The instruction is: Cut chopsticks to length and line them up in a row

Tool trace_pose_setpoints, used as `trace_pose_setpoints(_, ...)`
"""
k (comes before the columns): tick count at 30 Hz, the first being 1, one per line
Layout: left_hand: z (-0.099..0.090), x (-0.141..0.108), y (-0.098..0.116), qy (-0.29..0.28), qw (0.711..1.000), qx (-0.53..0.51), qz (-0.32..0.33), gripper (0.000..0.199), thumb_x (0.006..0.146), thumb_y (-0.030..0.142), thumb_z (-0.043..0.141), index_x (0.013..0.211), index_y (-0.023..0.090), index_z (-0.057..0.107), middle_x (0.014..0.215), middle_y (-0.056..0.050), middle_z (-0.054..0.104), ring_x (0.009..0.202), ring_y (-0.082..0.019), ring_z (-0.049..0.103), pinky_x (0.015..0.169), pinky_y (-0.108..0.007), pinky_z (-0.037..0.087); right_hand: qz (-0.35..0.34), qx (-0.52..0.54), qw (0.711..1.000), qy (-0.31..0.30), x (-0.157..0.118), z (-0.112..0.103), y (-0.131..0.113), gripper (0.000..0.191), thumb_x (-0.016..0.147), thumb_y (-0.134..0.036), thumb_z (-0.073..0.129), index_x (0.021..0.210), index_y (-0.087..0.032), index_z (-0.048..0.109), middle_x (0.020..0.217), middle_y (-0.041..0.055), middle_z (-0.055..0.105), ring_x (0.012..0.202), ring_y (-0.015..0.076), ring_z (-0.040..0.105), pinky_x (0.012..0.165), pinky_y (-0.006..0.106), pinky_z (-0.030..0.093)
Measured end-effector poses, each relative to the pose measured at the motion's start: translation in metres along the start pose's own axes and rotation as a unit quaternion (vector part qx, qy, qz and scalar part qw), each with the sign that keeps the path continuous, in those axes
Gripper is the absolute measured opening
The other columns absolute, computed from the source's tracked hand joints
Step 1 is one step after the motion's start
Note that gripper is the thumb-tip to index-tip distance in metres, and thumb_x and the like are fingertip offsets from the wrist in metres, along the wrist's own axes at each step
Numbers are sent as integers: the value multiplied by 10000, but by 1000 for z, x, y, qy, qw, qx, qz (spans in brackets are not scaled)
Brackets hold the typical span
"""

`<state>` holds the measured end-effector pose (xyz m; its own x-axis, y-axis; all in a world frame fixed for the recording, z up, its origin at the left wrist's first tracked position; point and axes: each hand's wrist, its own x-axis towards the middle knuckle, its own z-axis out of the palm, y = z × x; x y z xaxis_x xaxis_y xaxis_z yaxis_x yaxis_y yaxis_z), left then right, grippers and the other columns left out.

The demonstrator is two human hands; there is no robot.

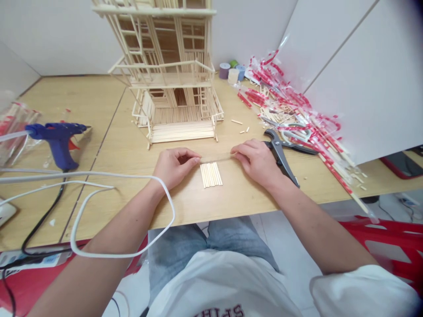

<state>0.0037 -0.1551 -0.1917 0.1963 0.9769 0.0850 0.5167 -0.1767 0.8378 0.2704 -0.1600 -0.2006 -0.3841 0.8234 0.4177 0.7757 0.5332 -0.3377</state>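
My left hand and my right hand are closed in pinches on opposite ends of a thin, see-through-looking strip. The strip is stretched level between them, and its exact kind is hard to make out. Just below it, several short wooden sticks lie side by side in a small flat panel on the table. Behind my hands stands a model house built of wooden sticks, with railings and a slatted porch. A pair of black-handled cutters lies close to my right hand.
On the left a blue glue gun rests on the wooden table; a white cable loops over my left forearm. Red-and-clear wrappers, loose sticks and scissors crowd the right. Small tape rolls sit at the back.
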Motion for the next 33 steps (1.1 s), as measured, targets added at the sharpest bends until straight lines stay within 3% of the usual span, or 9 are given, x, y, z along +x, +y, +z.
trace_pose_setpoints(24,0,-1,1,10,999,42,26,257,809,395,667,874,172,777,806,-48,769,683,-175,646,649,-290,491,17,8,1000,-8,0,0,-3,156,954,-185,559,979,-209,712,962,79,731,940,268,625,865,412,418)
trace_pose_setpoints(33,1,-3,0,15,995,84,55,257,839,396,637,898,185,772,880,-49,776,773,-194,679,742,-308,517,17,6,1000,-9,-1,-1,-5,163,956,-191,545,973,-208,706,977,85,727,949,271,619,872,415,413)
